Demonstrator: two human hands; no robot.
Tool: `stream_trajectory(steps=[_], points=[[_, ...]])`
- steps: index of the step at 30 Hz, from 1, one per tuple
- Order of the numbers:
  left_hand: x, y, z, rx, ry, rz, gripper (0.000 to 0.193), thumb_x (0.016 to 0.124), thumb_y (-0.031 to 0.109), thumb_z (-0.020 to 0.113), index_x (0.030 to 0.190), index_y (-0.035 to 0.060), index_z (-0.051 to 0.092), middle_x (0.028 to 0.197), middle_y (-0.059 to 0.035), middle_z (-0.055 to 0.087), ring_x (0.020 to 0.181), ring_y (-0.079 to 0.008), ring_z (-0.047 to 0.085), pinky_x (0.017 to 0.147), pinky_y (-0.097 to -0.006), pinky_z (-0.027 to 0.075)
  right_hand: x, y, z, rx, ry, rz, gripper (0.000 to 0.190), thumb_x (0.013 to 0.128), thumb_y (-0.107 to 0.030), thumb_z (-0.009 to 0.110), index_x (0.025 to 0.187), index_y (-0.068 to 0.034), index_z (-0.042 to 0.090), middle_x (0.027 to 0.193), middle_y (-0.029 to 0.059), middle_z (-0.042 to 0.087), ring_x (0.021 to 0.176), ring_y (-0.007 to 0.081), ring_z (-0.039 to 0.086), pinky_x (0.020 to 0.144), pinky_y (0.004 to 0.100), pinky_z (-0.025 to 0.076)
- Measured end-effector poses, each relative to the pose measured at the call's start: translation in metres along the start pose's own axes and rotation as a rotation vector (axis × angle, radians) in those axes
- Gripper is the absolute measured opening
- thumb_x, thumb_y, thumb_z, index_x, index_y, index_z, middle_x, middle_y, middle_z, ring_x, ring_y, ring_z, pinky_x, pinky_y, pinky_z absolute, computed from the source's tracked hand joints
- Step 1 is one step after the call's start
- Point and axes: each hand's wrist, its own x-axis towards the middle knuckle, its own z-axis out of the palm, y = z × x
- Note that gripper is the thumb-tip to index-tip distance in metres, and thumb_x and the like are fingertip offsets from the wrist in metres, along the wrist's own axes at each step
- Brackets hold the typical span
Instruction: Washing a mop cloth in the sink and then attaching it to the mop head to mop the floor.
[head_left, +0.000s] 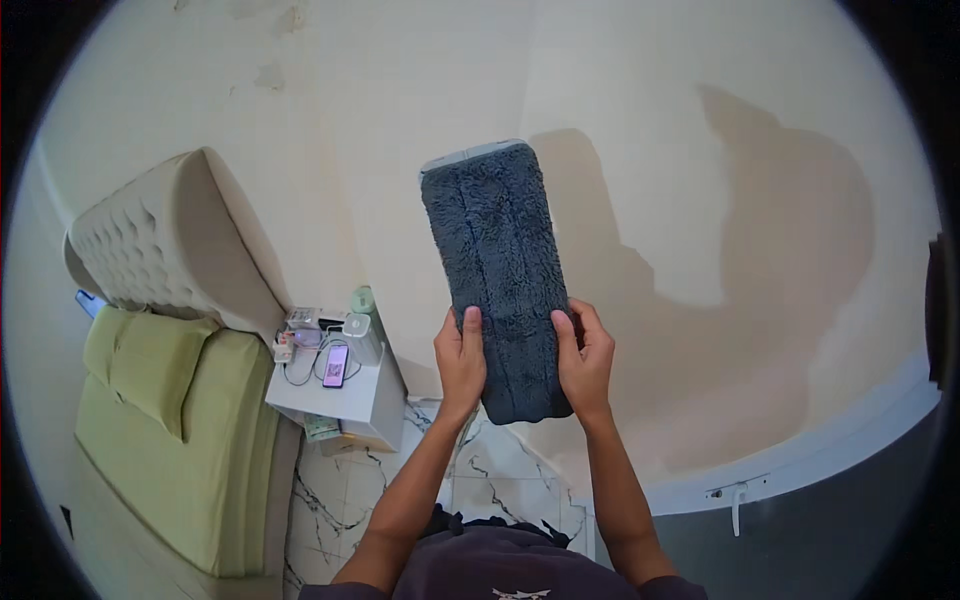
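Note:
A flat mop head with a dark grey microfibre pad (499, 262) is held up in front of me, its fluffy face towards the camera. A light plastic edge of its plate (469, 156) shows at the far end. My left hand (461, 364) grips the left long edge near the lower end, thumb on the pile. On the opposite edge, my right hand (585, 358) holds it the same way. The fingers behind the pad are mostly hidden. Whether a pole is attached at the back cannot be made out.
To the left stands a bed with a green sheet (172, 480) and a tufted headboard (135, 232). A white nightstand (337, 397) bears a phone (335, 366), cables and bottles. Ahead is a cream wall (450, 75); a door handle (738, 510) juts out at lower right. Marble-look tiles (502, 480) cover the floor.

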Motion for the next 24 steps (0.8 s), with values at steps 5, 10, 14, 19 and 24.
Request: stream_trajectory(steps=[5, 10, 14, 19, 24], points=[[0.000, 0.004, -0.009, -0.032, -0.063, -0.101, 0.051, 0.094, 0.042, 0.035, 0.099, -0.0040, 0.055, 0.089, -0.0053, 0.060, 0.081, -0.0110, 0.051, 0.076, -0.0255, 0.040, -0.004, 0.004, 0.002, 0.278, -0.067, 0.187, 0.027, 0.093, -0.019, 0.047, 0.088, 0.005, 0.057, 0.075, -0.0015, 0.052, 0.069, 0.0053, 0.043, 0.063, 0.0195, 0.037], [0.004, -0.005, -0.012, -0.256, -0.091, -0.303, 0.063, 0.090, 0.053, 0.034, 0.099, -0.0054, 0.058, 0.094, -0.0082, 0.062, 0.085, -0.0139, 0.057, 0.078, -0.0271, 0.043, -0.010, 0.015, 0.006, 0.463, -0.127, 0.277, 0.030, 0.093, -0.021, 0.048, 0.096, 0.006, 0.059, 0.078, -0.0014, 0.054, 0.073, 0.0055, 0.045, 0.068, 0.0195, 0.037], [0.005, 0.006, -0.009, -0.264, -0.124, -0.283, 0.062, 0.091, 0.051, 0.033, 0.097, -0.0050, 0.058, 0.091, -0.0067, 0.062, 0.080, -0.0111, 0.055, 0.075, -0.0256, 0.042, -0.014, 0.026, 0.008, 0.701, -0.147, 0.353, 0.027, 0.093, -0.020, 0.047, 0.092, 0.004, 0.058, 0.081, -0.0020, 0.055, 0.074, 0.0051, 0.045, 0.069, 0.0190, 0.037], [0.016, 0.016, -0.023, 0.001, -0.136, -0.021, 0.039, 0.096, 0.034, 0.036, 0.099, -0.0010, 0.054, 0.084, -0.0032, 0.058, 0.078, -0.0062, 0.047, 0.071, -0.0215, 0.038, -0.010, -0.002, 0.002, 0.350, -0.079, 0.192, 0.024, 0.094, -0.019, 0.045, 0.099, 0.002, 0.055, 0.080, -0.0021, 0.051, 0.073, 0.0045, 0.044, 0.068, 0.0183, 0.037], [0.028, 0.036, -0.014, 0.149, 0.005, 0.031, 0.027, 0.090, 0.022, 0.051, 0.102, -0.0022, 0.048, 0.072, -0.0046, 0.057, 0.063, -0.0070, 0.048, 0.057, -0.0234, 0.039, -0.009, -0.005, -0.003, 0.214, -0.078, 0.027, 0.029, 0.088, -0.022, 0.056, 0.104, 0.001, 0.052, 0.076, 0.0001, 0.050, 0.068, 0.0069, 0.045, 0.061, 0.0199, 0.038]])
